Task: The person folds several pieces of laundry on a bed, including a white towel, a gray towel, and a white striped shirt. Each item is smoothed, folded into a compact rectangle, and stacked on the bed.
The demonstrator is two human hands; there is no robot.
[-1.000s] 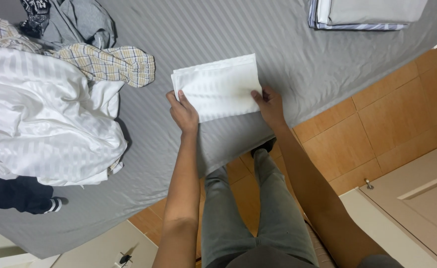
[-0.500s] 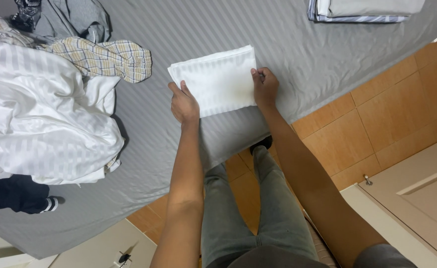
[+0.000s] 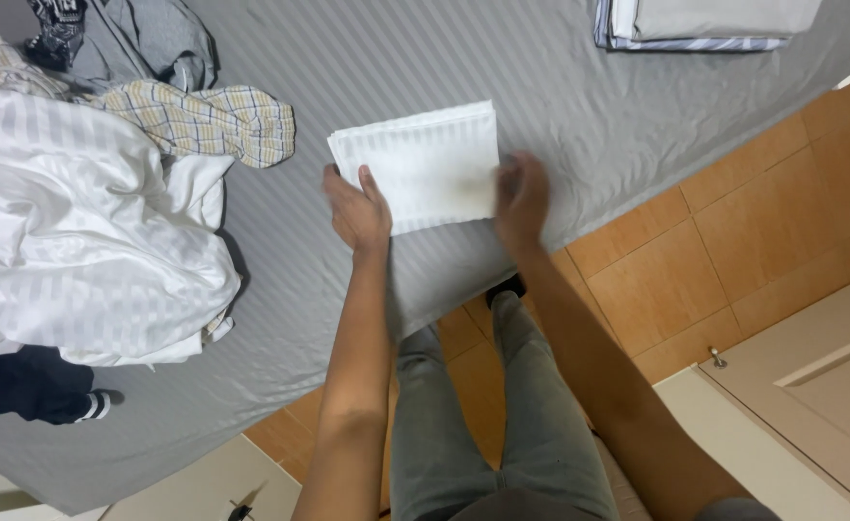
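A person stood at a bed covered by a grey striped sheet (image 3: 540, 106), both hands on a folded white cloth (image 3: 420, 164) lying flat near the bed's edge. The left hand (image 3: 357, 207) rested open on its near left corner. The right hand (image 3: 521, 193), blurred, had slid from the cloth's near edge to its right side; its grip could not be told. The fold looked finished and squared. A heap of white bedding (image 3: 78, 241) lay to the left.

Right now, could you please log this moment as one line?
left hand: on folded white cloth | right hand: at cloth edge, blurred | surface: grey bed
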